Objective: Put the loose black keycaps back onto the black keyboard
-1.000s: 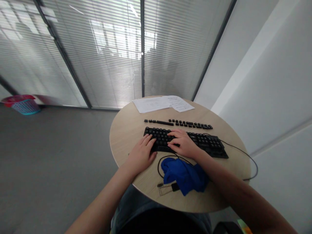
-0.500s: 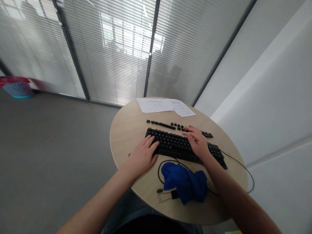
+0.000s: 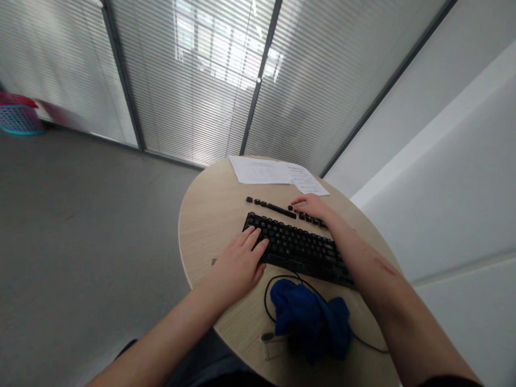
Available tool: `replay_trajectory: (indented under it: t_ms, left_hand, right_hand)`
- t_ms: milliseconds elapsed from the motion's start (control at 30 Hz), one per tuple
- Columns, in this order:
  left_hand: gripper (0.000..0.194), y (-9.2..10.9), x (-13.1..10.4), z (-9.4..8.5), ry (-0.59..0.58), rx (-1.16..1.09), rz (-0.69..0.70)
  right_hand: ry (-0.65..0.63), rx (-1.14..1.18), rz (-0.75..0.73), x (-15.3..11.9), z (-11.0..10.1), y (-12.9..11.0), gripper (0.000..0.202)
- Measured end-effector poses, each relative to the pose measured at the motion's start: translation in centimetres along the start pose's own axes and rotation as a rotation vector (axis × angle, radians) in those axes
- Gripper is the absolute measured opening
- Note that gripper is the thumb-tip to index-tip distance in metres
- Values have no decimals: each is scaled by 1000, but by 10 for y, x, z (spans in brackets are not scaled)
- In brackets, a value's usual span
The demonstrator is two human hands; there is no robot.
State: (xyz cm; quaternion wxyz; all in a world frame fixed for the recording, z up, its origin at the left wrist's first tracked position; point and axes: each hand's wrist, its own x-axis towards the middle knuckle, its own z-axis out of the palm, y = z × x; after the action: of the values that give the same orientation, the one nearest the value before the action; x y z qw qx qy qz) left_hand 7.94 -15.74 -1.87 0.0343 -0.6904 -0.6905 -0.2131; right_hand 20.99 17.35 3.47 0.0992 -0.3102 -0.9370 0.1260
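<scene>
A black keyboard [image 3: 298,242] lies at a slant across the round wooden table. My left hand [image 3: 239,263] rests on its left end, fingers spread over the keys and the thumb near the front edge. Behind the keyboard runs a row of loose black keycaps [image 3: 308,218], with a long spacebar keycap [image 3: 281,210] and smaller keycaps [image 3: 257,201] to its left. My right hand [image 3: 313,206] reaches over this row, fingers slightly apart, its fingertips beside a small keycap [image 3: 290,207]. My right forearm covers the keyboard's right end.
A crumpled blue cloth [image 3: 310,317] lies in front of the keyboard, with a black cable [image 3: 268,290] looping around it. By the cloth is a small tool with a dark round end [image 3: 266,337]. Paper sheets [image 3: 262,171] lie at the table's far edge. A basket [image 3: 20,119] stands on the floor.
My right hand has moved off the keyboard, away from me and leftward, to the loose keycaps. My left hand stays on the keyboard's left end. The view has shifted slightly.
</scene>
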Motion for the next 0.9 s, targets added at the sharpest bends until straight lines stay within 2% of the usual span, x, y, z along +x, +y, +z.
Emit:
replay_trajectory:
  t_ms: [133,300,433,500,567,667,800,900]
  left_hand:
    - [51,-2,0,4,36,-15,-1]
    - [51,-1,0,3,25,-42,-5]
    - [51,0,1,2,21,-43,-8]
    - [52,0,1,2,16,-31,-7]
    - [53,-1,1,2,13,-15,0]
    - [52,-2,0,2,28,-17,13]
    - [50,-4,0,4,41,-31,21]
    - [52,-6,1,5,44,-21,18]
  right_hand:
    - [-44,8,-14,7,4,3,17]
    - [-48,24,-1,8,11,0,16]
    - [27,15,26,7,9,-12,15]
    - [101,19,9,-2,2,-19,15]
    - [203,54,-73,-24,-6,-28,15]
    - [329,135,-266,-76,-9,-41,14]
    - [378,180,-399,-147,9,-54,10]
    - [373,212,-413,-171,29,-56,8]
